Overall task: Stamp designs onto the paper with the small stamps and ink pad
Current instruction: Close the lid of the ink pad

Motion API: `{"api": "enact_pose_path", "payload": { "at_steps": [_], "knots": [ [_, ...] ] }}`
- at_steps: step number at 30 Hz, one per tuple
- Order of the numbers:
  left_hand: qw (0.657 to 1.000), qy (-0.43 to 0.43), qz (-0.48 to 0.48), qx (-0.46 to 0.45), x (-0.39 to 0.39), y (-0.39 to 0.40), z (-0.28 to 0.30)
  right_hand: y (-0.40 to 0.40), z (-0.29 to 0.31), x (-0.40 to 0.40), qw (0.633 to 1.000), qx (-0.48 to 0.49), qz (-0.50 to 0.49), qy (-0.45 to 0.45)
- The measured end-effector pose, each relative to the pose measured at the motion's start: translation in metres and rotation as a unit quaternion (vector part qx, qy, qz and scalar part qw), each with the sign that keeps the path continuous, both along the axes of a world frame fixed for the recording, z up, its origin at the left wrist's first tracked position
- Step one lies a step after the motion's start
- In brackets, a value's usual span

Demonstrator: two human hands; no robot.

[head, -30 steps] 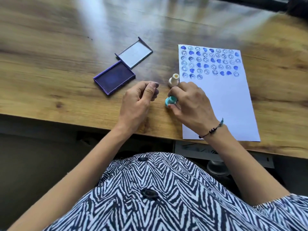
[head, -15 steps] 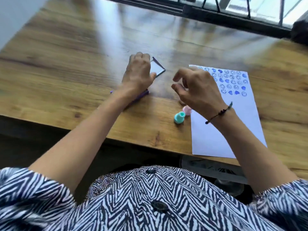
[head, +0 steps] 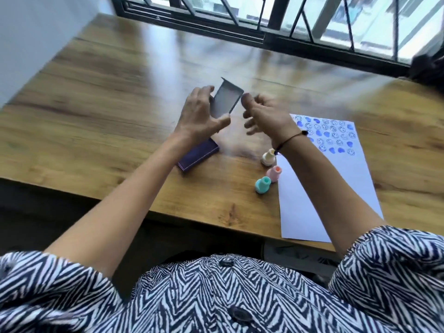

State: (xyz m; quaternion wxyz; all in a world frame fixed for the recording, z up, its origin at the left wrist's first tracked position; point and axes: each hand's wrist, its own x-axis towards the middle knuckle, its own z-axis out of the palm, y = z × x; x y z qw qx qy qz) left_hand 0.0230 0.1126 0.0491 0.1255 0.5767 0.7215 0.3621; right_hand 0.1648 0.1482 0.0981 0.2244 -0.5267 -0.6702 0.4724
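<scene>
My left hand (head: 199, 114) is shut on the grey ink pad lid (head: 227, 100) and holds it tilted above the table. Blurred by motion, my right hand (head: 265, 114) hovers just right of the lid with its fingers apart and nothing in them. The purple ink pad base (head: 199, 156) lies on the table under my left wrist. Three small stamps stand beside the paper's left edge: a cream stamp (head: 268, 158), a pink stamp (head: 275, 173) and a teal stamp (head: 263, 185). The white paper (head: 324, 188) has rows of blue smiley and heart prints at its far end.
The wooden table (head: 108, 111) runs back to a window with black bars (head: 276, 22). A white wall (head: 36, 32) stands at the far left. The table's near edge lies just in front of my striped shirt (head: 216, 296).
My right hand has let go of the teal stamp and moved up toward the ink pad. My left hand has reached to the lid and lifted it off the table. The view has tilted upward.
</scene>
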Motion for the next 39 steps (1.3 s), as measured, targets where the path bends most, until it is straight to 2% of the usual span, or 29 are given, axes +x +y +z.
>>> {"api": "enact_pose_path", "payload": {
  "at_steps": [2,4,7,10,13,16,17,19,20,21,23,25,28,39],
  "knots": [
    [0.997,-0.047,-0.016,0.066,-0.002,-0.021,0.007,-0.009,0.001,-0.002,0.990,-0.110,0.023,0.079],
    [0.993,-0.066,-0.039,0.093,-0.003,-0.043,0.011,-0.021,0.000,-0.006,0.970,-0.190,0.066,0.138],
    [0.987,-0.093,-0.050,0.118,-0.001,-0.069,0.014,-0.040,-0.001,-0.013,0.944,-0.232,0.115,0.206],
    [0.984,-0.107,-0.042,0.134,-0.001,-0.086,0.013,-0.055,-0.002,-0.016,0.936,-0.236,0.153,0.212],
    [0.984,-0.100,-0.035,0.141,-0.002,-0.097,0.009,-0.063,-0.001,-0.019,0.939,-0.209,0.193,0.191],
    [0.988,-0.068,-0.052,0.124,-0.007,-0.104,0.005,-0.070,0.001,-0.024,0.952,-0.186,0.171,0.174],
    [0.991,-0.046,-0.057,0.109,-0.011,-0.105,0.003,-0.072,-0.002,-0.026,0.964,-0.151,0.155,0.153],
    [0.996,-0.024,-0.053,0.070,-0.023,-0.107,-0.003,-0.077,-0.015,-0.027,0.992,-0.006,0.122,0.046],
    [0.997,-0.044,-0.040,0.050,-0.029,-0.109,-0.007,-0.080,-0.024,-0.026,0.989,0.088,0.113,-0.029],
    [0.995,-0.088,-0.021,0.031,-0.034,-0.112,-0.010,-0.083,-0.033,-0.024,0.976,0.163,0.116,-0.089],
    [0.981,-0.194,0.007,0.003,-0.041,-0.114,-0.014,-0.090,-0.049,-0.020,0.949,0.229,0.144,-0.163],
    [0.964,-0.264,0.019,-0.012,-0.045,-0.112,-0.018,-0.095,-0.060,-0.016,0.935,0.239,0.172,-0.196],
    [0.948,-0.316,0.016,-0.021,-0.044,-0.106,-0.020,-0.097,-0.066,-0.015,0.930,0.236,0.188,-0.209],
    [0.947,-0.317,-0.003,-0.047,-0.039,-0.094,-0.024,-0.093,-0.069,-0.019,0.931,0.246,0.176,-0.203]
  ]
}}
